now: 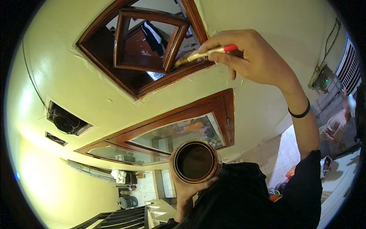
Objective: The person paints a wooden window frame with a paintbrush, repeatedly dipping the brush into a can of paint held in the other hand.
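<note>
The head view comes from the left unit of a side-by-side fisheye pair worn on the person's head. The lens faces downward and takes in a pale wall (pixel 263 17). The black garment (pixel 240 198) enters at the lower edge, close to the lens. The right hand (pixel 253 57) occupies the upper right of centre; the black railing (pixel 126 218), lower left, lies farther off. Straight edges bend toward the rim.

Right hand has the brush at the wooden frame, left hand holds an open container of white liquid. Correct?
The colour is wrong: the head view shows dark brown liquid in the container, not white. Right hand, brush, wooden frame and left hand are as you said.
</note>
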`<state>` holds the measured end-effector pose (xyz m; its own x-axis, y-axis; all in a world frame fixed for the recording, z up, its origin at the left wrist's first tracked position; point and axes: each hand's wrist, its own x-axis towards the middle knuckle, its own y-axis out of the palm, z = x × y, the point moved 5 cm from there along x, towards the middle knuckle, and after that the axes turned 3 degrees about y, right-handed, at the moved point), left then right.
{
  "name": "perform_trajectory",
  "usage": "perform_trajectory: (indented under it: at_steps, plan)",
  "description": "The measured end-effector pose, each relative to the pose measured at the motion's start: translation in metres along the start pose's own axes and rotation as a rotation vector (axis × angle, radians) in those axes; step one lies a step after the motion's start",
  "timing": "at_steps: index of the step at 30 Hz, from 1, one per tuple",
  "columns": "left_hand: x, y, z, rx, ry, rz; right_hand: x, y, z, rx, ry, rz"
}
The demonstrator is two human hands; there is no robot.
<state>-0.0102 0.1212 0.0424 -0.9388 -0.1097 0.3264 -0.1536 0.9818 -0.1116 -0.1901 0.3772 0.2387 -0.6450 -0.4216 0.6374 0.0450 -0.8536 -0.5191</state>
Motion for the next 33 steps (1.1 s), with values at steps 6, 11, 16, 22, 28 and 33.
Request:
perform_trajectory:
  at_steps: [6, 11, 16, 22, 28, 33]
  plan:
    - [0.009, 0.003, -0.008, -0.012, -0.003, 0.009, 0.004, 0.016, 0.006, -0.08, 0.005, 0.082]
    - [0.001, -0.003, -0.005, -0.097, 0.0, -0.051, -0.026, 0.004, 0.014, 0.178, 0.103, 0.055]
    - [0.011, 0.001, 0.0, -0.05, 0.043, 0.077, -0.085, -0.013, 0.002, 0.374, 0.318, -0.079]
    - [0.011, 0.0, 0.001, -0.104, -0.005, 0.088, -0.14, -0.016, -0.001, 0.421, 0.4, -0.323]
    - [0.022, 0.008, 0.004, -0.082, -0.008, 0.176, -0.129, -0.021, 0.033, 0.188, 0.333, -0.535]
    - [0.02, 0.0, 0.001, -0.084, -0.012, 0.179, -0.056, 0.014, 0.064, -0.101, 0.107, -0.316]
